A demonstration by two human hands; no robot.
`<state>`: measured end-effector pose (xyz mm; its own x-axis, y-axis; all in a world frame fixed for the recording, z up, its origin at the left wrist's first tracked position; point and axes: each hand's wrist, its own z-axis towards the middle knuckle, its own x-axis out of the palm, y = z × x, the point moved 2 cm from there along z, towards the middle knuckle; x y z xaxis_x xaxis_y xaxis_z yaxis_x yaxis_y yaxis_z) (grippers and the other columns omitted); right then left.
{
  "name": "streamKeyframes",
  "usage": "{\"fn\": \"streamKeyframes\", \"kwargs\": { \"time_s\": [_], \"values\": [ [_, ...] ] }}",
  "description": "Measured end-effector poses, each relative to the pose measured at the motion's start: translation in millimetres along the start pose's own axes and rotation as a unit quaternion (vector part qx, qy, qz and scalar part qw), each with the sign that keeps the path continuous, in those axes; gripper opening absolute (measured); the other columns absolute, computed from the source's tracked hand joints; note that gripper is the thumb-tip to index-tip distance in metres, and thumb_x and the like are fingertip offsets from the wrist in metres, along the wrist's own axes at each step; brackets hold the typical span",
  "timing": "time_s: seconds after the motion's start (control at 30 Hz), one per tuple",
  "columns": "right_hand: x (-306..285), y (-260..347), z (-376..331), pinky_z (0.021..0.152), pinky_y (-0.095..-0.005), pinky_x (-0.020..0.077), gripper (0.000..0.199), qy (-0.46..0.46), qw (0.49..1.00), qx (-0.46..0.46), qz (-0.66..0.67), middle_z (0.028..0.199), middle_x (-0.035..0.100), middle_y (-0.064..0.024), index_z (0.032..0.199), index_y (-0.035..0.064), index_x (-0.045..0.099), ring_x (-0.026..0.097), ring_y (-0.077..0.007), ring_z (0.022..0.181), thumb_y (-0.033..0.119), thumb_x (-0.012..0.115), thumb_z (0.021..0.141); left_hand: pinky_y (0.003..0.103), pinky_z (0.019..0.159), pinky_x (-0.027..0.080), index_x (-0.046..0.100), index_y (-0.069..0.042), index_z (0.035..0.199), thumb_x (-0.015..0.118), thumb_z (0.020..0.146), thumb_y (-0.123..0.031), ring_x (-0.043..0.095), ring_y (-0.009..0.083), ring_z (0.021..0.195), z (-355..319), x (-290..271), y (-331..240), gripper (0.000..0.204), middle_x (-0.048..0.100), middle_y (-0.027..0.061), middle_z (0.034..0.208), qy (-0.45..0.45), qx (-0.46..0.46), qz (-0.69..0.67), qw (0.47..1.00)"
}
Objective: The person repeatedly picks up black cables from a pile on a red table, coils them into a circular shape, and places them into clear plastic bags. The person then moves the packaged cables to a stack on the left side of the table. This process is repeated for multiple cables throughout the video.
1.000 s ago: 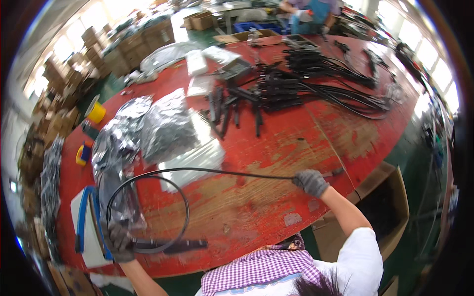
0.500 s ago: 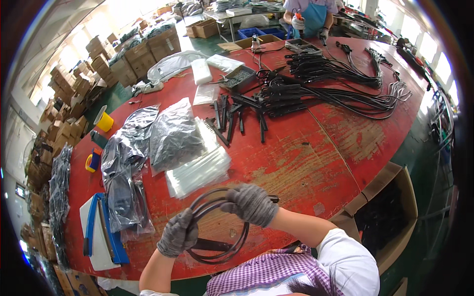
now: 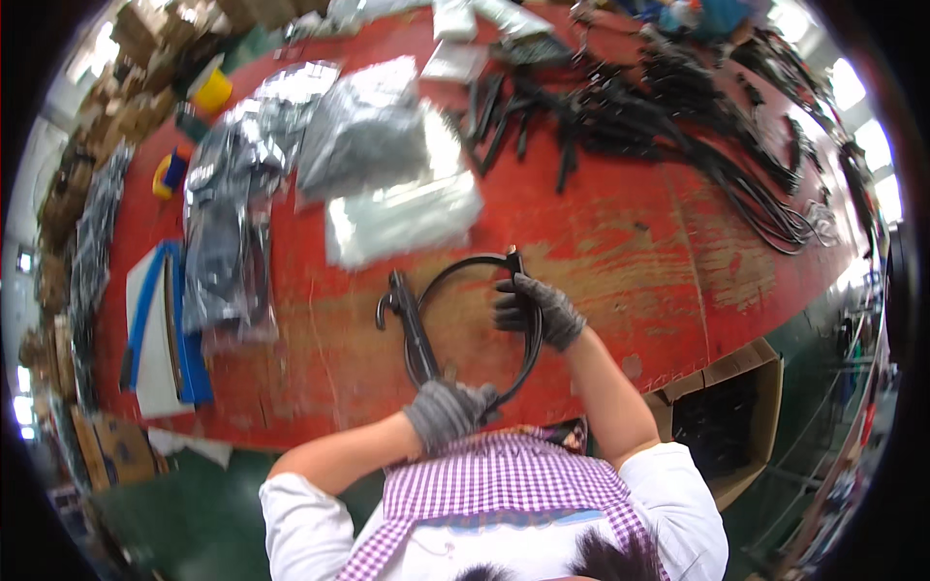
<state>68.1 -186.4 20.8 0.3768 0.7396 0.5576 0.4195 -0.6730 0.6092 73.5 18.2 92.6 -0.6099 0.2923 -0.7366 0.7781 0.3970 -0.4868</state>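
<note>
A coiled black cable (image 3: 466, 260) is held low over the near part of the red table. My left hand (image 3: 448, 414), in a grey knit glove, is closed round the bottom of the loop. From that grip a long black bar (image 3: 417, 334) with a hooked end points away from me along the loop's left side. My right hand (image 3: 548, 312), also gloved, grips the loop's right side near a thick black end piece (image 3: 514, 261). The inside of the left-hand grip is hidden.
Clear plastic bags (image 3: 402, 218) lie beyond my hands, with bagged dark items (image 3: 228, 281) to their left. A blue-and-white tool (image 3: 160, 329) sits at the left edge. Several black bars and cables (image 3: 668, 121) are heaped at far right. A carton (image 3: 765, 407) stands at the right.
The view has tilted down and shifted. My left hand has gone from the loop's left side to its bottom, and my right hand is now on its right side. The bar now points away from me.
</note>
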Motion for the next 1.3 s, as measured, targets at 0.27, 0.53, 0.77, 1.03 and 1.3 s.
{"fn": "streamKeyframes", "kwargs": {
  "time_s": [0.27, 0.53, 0.77, 1.03, 1.3],
  "values": [
    [2.5, -44.4, 19.0, 0.102, -0.0420, 0.0298, 0.053, -0.176, 0.517, -0.377, -0.748, 0.123, 0.047, -0.0178, 0.125, 0.0033, 0.042, 0.041, -0.0322, 0.118, 0.025, 0.057, 0.079, 0.044, 0.074, 0.045, 0.056, -0.005, 0.094, 0.059, 0.077, -0.036, 0.058, 0.0340, 0.082, 5.7, 47.9, 33.8, 0.035, 0.060, 0.0150, 0.088, -0.292, 0.096, -0.113, 0.945],
    [4.0, -40.5, 20.1, 0.102, -0.0436, 0.0309, 0.042, -0.149, 0.545, -0.452, -0.690, 0.124, 0.048, -0.0177, 0.121, 0.0057, 0.050, 0.044, -0.0330, 0.117, 0.014, 0.053, 0.080, 0.044, 0.093, 0.038, 0.024, 0.002, 0.135, 0.065, 0.067, -0.025, 0.047, 0.0392, 0.108, 20.0, 13.4, 123.1, 0.083, 0.044, 0.0242, 0.124, -0.429, -0.372, -0.064, 0.821],
    [3.7, -51.7, 17.5, 0.100, -0.0405, 0.0333, 0.041, -0.129, 0.618, -0.427, -0.647, 0.124, 0.048, -0.0167, 0.121, 0.0076, 0.049, 0.044, -0.0314, 0.116, 0.014, 0.052, 0.081, 0.047, 0.099, 0.030, 0.031, -0.007, 0.134, 0.065, 0.066, -0.034, 0.040, 0.0398, 0.115, 69.2, 35.5, 69.4, 0.080, 0.043, 0.0248, 0.124, -0.353, -0.180, 0.003, 0.918],
    [-14.5, -12.6, 17.7, 0.086, -0.0397, 0.0435, 0.037, -0.081, 0.830, -0.357, -0.421, 0.110, 0.055, -0.0151, 0.114, 0.0055, 0.051, 0.053, -0.0313, 0.101, 0.020, 0.059, 0.081, 0.047, 0.099, 0.030, 0.050, -0.014, 0.120, 0.070, 0.065, -0.043, 0.039, 0.0390, 0.116, 6.2, 59.0, 103.2, 0.065, 0.043, 0.0215, 0.124, -0.453, -0.263, 0.015, 0.852],
    [-89.6, 149.4, 125.9, 0.078, -0.0398, 0.0473, 0.050, -0.506, 0.592, -0.180, -0.601, 0.103, 0.059, -0.0215, 0.103, -0.0005, 0.053, 0.059, -0.0329, 0.086, 0.039, 0.064, 0.074, 0.046, 0.094, 0.035, 0.052, -0.010, 0.116, 0.071, 0.065, -0.039, 0.044, 0.0373, 0.111, 2.5, 52.4, 98.7, 0.061, 0.046, 0.0202, 0.120, -0.497, -0.224, 0.003, 0.838]
  ]
}}
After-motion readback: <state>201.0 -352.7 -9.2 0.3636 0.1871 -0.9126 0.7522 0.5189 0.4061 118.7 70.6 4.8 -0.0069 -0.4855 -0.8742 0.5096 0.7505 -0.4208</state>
